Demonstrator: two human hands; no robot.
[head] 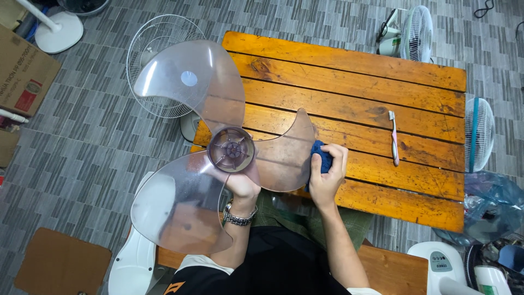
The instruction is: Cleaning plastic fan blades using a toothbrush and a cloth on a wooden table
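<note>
Wooden and orange-brown, the slatted table (355, 82) spreads under a clear three-bladed fan blade (207, 147) held up over its near left corner, with wire fan guards and white fans standing on the grey floor around. Left hand (243, 188), a metal watch (238, 218) on its wrist, grips the blade from below at the hub, fingers closed on it. Right hand (329, 175) presses a dark blue cloth (322, 158), fingers curled on it, against the right-hand blade, while a toothbrush (393, 137) lies well apart on the table.

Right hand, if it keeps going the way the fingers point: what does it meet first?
The right hand points up-left, pressing a blue cloth against the clear fan blade. The cloth, then that blade, come first; the wooden table lies beyond, depth unclear.
</note>
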